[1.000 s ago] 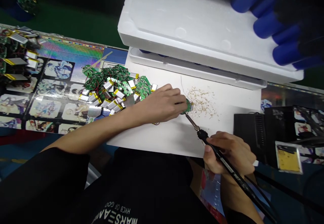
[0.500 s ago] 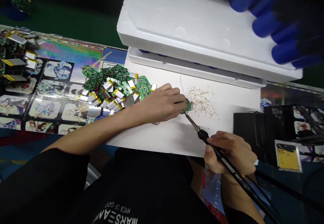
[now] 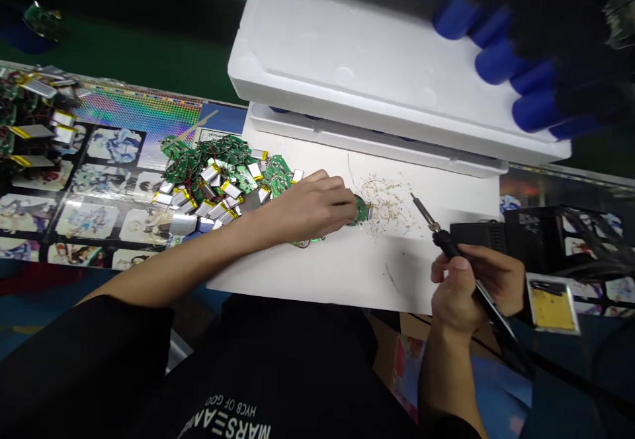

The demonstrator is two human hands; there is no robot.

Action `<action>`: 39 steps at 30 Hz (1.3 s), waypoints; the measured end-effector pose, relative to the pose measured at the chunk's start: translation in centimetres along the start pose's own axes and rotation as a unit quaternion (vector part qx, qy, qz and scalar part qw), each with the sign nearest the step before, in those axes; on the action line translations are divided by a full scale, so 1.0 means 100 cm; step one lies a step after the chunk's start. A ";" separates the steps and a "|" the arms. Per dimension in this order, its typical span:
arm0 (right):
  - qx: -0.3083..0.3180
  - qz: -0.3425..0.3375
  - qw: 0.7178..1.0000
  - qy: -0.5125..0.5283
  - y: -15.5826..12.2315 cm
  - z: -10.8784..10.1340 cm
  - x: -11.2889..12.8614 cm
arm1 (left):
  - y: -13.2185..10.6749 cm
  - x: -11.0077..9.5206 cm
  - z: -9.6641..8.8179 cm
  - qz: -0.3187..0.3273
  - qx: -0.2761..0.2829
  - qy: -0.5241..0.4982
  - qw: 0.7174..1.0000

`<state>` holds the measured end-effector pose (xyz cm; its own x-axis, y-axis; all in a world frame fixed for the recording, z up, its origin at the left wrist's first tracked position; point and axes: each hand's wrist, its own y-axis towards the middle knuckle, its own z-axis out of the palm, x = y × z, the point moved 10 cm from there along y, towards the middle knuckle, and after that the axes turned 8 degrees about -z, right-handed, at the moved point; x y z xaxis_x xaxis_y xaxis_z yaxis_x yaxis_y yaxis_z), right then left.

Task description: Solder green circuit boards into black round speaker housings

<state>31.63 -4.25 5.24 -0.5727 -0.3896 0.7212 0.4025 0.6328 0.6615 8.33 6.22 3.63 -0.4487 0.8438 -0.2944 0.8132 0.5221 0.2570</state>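
My left hand (image 3: 310,207) rests on the white foam board (image 3: 347,260) and pinches a small green circuit board (image 3: 364,211) at its fingertips. My right hand (image 3: 471,283) grips a black soldering iron (image 3: 449,244) like a pen. Its metal tip points up and left, lifted clear of the small board by a short gap. A scatter of cut wire bits (image 3: 389,201) lies just beyond the small board.
A heap of green boards with silver batteries (image 3: 218,178) lies left of my left hand. Stacked white foam trays (image 3: 377,75) with blue cylinders (image 3: 501,62) stand behind. A black soldering station (image 3: 501,237) and a yellow sponge tray (image 3: 551,305) sit at right.
My right hand has drawn the soldering iron back to the right, off the small board it was touching. My left hand has stayed on the board.
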 end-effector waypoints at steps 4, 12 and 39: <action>-0.001 0.113 0.993 0.042 -0.019 0.007 -0.029 | -0.002 0.001 -0.005 0.012 -0.016 -0.028 0.999; -0.015 0.102 0.993 0.055 -0.031 0.001 -0.025 | 0.000 0.005 -0.006 -0.005 0.000 -0.075 0.997; 0.201 -0.101 0.974 -0.012 -0.028 0.109 0.027 | -0.006 0.012 0.010 -0.139 -0.095 -0.245 0.955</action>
<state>21.15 0.24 3.11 -0.6302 -0.5196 0.5769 -0.0295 0.7585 0.6510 7.72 6.81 2.18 -0.3721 0.5352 -0.7583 0.5858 0.7692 0.2555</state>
